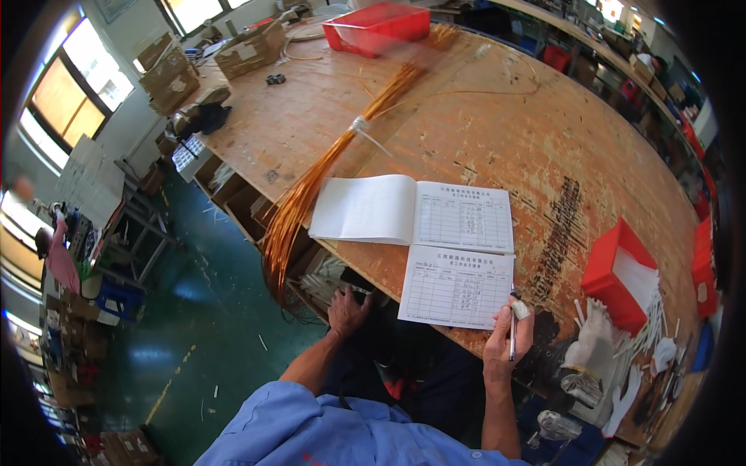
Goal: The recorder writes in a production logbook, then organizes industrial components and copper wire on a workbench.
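My right hand [499, 346] is closed around a slim pen [512, 347] at the near right corner of a printed form sheet [457, 286]. Handwriting fills several rows of that sheet. Just beyond it lies an opened form pad [365, 207], with a blank white page on the left and a partly filled form on the right. Below the table edge, my left hand [349, 312] rests beside a drawer, its fingers loosely apart and holding nothing I can see. A long bundle of copper-coloured wires [311, 186], tied with a white band, lies left of the pad and hangs over the edge.
On the worn wooden table [474, 132], a red bin [622, 276] with white tubes, a pale glove [589, 342] and scattered strips sit at the right. A red tray [377, 29] and cardboard boxes [250, 50] stand at the far side. Another person [62, 260] is at far left.
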A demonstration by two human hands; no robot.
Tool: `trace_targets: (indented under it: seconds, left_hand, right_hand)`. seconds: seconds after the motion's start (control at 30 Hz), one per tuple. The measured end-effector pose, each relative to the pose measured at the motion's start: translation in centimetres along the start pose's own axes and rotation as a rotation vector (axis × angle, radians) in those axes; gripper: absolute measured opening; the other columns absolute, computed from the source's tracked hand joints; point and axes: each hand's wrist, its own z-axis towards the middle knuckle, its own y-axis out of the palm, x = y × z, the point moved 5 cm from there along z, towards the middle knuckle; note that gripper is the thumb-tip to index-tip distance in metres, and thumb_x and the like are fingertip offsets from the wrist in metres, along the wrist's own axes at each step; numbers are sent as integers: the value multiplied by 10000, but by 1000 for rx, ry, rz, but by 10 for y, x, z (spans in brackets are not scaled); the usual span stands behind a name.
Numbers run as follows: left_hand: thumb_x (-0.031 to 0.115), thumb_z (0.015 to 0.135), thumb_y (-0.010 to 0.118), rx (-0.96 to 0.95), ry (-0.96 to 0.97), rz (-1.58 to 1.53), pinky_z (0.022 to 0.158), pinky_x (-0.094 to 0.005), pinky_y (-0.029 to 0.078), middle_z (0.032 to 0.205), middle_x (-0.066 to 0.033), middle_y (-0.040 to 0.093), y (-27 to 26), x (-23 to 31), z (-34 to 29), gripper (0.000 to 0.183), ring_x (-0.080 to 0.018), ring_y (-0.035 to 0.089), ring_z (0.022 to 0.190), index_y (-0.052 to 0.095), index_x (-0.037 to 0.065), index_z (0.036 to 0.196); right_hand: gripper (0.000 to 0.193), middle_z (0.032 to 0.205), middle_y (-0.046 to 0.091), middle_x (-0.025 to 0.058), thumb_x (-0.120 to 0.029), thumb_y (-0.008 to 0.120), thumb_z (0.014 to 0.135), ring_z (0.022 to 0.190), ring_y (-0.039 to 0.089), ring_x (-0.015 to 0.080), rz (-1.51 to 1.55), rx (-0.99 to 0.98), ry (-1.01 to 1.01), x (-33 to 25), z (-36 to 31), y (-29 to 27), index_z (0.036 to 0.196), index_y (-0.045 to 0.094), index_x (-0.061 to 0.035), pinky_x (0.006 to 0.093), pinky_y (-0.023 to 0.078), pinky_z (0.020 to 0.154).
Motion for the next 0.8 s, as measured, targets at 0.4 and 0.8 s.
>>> trace_targets:
  seconds: [0.4, 0.8]
  left_hand:
    - [598, 1008, 582, 163, -234, -1271, 768, -412, 569, 994, -109, 666, -92, -38, 10, 600, -237, 657, 876, 632, 7, 1100]
    - [592, 845, 820, -55, -229, -1279, 827, -418, 606, 1115, -90, 676, -176, 23, 65, 719, -259, 679, 1032, 643, 18, 1240]
  right_hand:
    - [190, 914, 644, 99, -60, 584, 1044, 731, 639, 149, -9, -30, -8, 3, 0, -3, 1175, 658, 55, 303, 536, 661]
    - [315, 986, 637, 84, -107, 578, 1049, 803, 636, 149, 287, 53, 202, 28, -2, -2, 1320, 564, 55, 301, 541, 728]
